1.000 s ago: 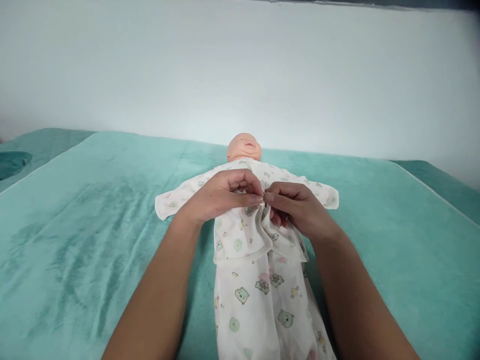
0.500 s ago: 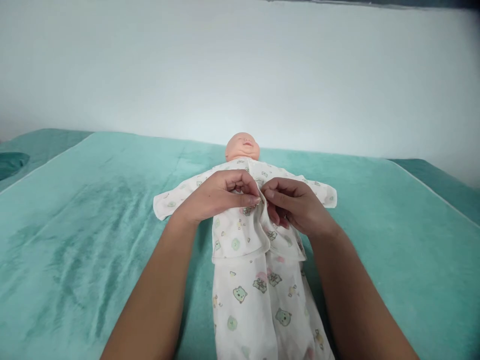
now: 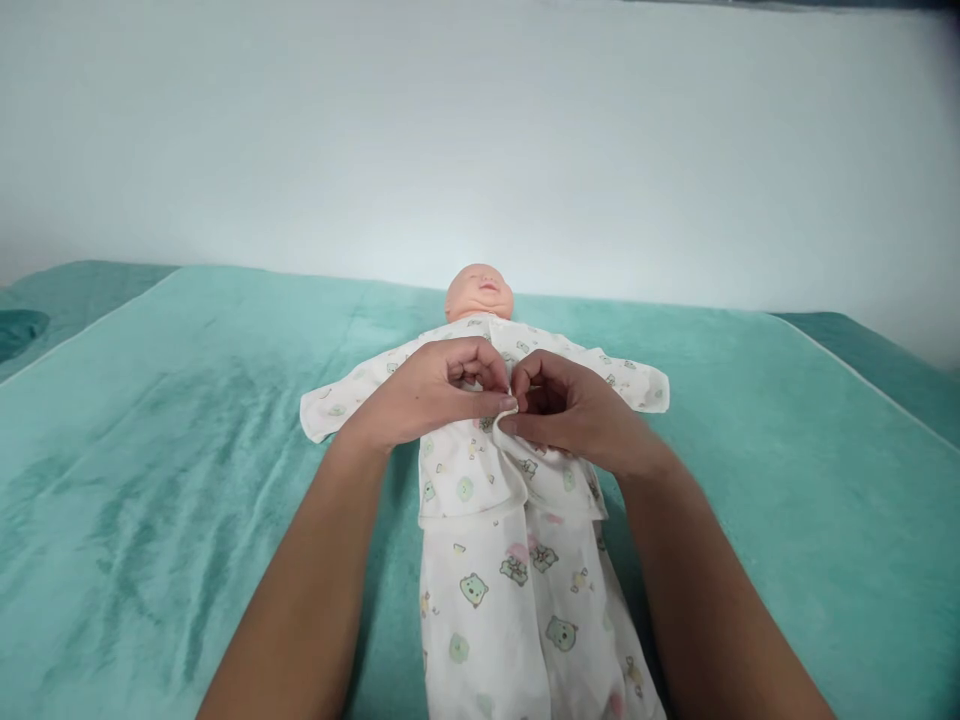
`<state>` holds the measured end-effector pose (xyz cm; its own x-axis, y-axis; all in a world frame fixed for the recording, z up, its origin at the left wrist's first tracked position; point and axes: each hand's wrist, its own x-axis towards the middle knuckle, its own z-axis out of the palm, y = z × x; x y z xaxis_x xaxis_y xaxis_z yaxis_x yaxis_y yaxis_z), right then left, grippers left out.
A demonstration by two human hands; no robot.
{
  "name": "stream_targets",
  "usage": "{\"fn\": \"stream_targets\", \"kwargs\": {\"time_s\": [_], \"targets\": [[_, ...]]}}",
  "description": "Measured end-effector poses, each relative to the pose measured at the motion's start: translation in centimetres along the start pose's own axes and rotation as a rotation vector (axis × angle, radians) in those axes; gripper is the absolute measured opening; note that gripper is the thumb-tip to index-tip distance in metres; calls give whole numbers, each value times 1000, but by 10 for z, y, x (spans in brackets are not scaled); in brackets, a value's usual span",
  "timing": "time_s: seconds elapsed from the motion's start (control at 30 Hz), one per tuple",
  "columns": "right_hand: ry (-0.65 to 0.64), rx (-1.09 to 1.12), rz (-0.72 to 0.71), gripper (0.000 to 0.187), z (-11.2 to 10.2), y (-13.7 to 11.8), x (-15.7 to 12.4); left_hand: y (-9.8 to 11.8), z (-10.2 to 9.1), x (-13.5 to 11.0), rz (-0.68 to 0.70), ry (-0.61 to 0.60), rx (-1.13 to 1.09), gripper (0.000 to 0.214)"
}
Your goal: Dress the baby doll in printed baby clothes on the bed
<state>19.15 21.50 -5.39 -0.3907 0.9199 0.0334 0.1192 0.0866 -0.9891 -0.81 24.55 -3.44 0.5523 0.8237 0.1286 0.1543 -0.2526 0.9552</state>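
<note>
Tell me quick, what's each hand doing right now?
Left hand: closed, pinching the front edge of the white shirt.
Right hand: fingers curled, thumb at the shirt; can't tell if it's gripping.

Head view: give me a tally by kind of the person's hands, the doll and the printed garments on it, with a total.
Hands: 2 (left hand, right hand)
Dolls: 1 (baby doll)
Printed garments: 2 (long-sleeved top, lower garment)
Total: 5
</note>
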Motion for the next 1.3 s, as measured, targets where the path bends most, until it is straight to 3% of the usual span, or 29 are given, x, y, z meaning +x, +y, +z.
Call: {"fn": "stream_targets", "kwargs": {"time_s": [0.4, 0.63, 0.83, 0.93, 1.03, 1.17, 1.3], "targets": [[-29, 160, -68, 18, -4, 8, 3, -7, -6, 0, 62, -42, -122, 11], [-62, 372, -153, 9, -7, 14, 6, -21, -7, 6, 147, 208, -269, 6], [-62, 139, -272, 18, -13, 6, -5, -25, 3, 5, 193, 322, -266, 10], [-74, -156, -327, 17, -11, 0, -27, -33, 14, -18, 148, 459, -162, 12], [-40, -467, -378, 8, -1, 12, -57, -47, 28, -62, 68, 530, -15, 15], [272, -706, -424, 28, 20, 51, -90, -63, 48, -124, 60, 433, 97, 10], [553, -765, -468, 27, 35, 71, -99, -70, 61, -150, 132, 443, 261, 22]]}}
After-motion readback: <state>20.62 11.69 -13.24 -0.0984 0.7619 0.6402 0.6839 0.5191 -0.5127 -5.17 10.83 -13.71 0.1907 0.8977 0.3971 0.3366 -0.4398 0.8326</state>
